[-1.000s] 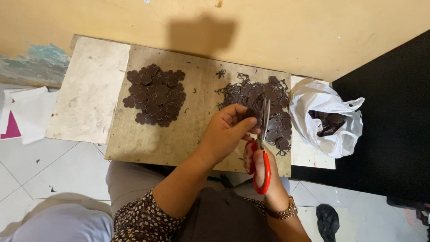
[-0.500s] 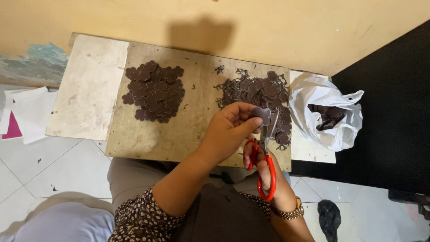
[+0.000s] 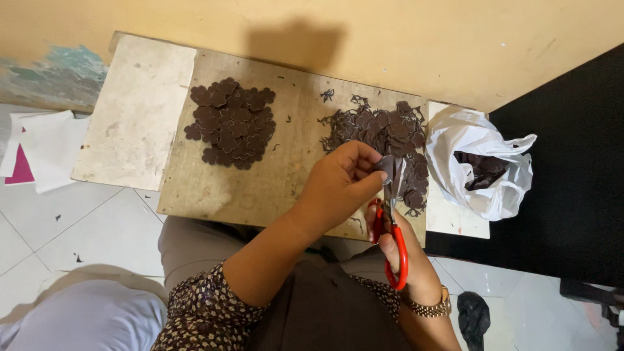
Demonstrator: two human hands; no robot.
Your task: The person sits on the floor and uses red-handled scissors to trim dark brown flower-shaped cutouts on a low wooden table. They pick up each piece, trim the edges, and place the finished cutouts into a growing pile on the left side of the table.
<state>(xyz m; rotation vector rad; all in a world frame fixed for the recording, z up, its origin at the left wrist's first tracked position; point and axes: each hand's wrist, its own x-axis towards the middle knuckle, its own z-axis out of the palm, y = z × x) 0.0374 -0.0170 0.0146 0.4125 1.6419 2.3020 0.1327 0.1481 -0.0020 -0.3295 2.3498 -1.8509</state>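
Dark brown cut-out piece (image 3: 386,166) sits pinched in the left hand (image 3: 341,183) grip, above the wooden desk (image 3: 214,188). Red-handled scissors (image 3: 392,229), closed in the right hand (image 3: 406,260) grip, meet its edge. Behind lies a loose pile of uncut pieces (image 3: 380,133); a neat pile (image 3: 231,123) lies left, a white bag (image 3: 481,162) right.

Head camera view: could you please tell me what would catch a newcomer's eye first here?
The red-handled scissors stand out, held in the right hand near the board's front edge, blades at a small dark piece pinched by the left hand. On the wooden board lie two dark heaps: a neat pile of cut shapes at left, a ragged pile with scraps at right. A white plastic bag holding more dark pieces sits further right.
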